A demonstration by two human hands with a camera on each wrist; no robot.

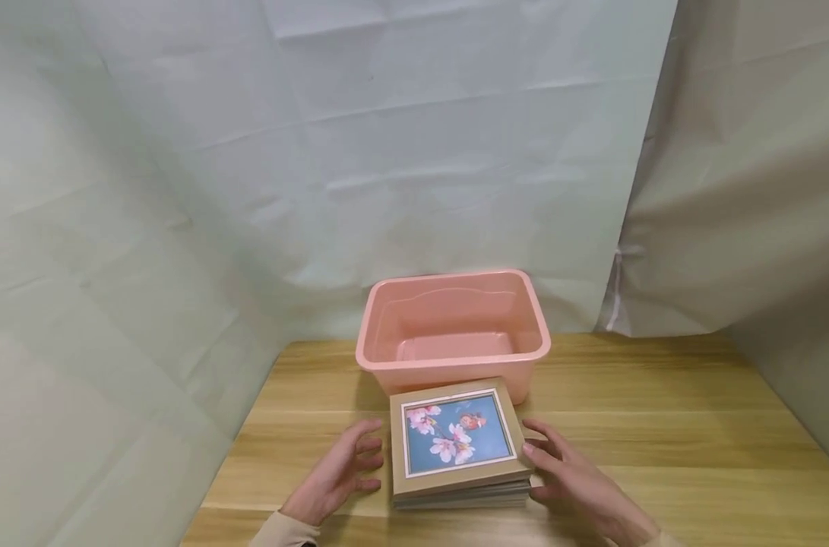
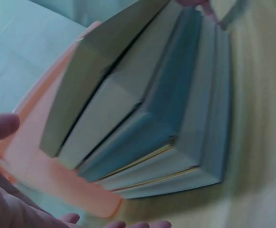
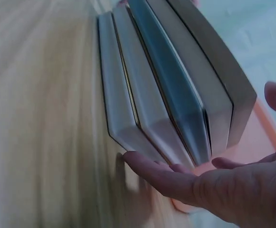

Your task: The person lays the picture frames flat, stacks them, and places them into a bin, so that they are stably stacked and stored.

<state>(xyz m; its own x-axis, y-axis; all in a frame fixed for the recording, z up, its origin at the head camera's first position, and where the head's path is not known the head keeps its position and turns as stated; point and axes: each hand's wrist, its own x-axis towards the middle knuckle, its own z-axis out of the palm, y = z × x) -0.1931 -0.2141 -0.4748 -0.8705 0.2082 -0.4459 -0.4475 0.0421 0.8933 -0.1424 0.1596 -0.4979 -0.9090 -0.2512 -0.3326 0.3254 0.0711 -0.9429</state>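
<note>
A stack of several framed pictures lies on the table in front of the pink bin point(image 1: 453, 365). The top picture frame point(image 1: 458, 441) has a tan border around white and pink blossoms on blue. Below it, the edges of a blue frame point(image 2: 169, 102) and pale frames point(image 3: 112, 76) show in the wrist views, stacked slightly askew. Just left of the stack, my left hand point(image 1: 339, 471) is held with fingers spread and relaxed, apart from it. My right hand point(image 1: 578, 482) is at the stack's right side, fingertips right at the edges, palm facing the stack. Neither hand grips anything.
The bin stands upright behind the stack, its inside showing only bare walls and floor. Beneath everything is a wood-grain table point(image 1: 660, 425). Pale cloth point(image 1: 455, 152) hangs behind and to the left, with a greyish curtain point(image 1: 749, 190) at the right.
</note>
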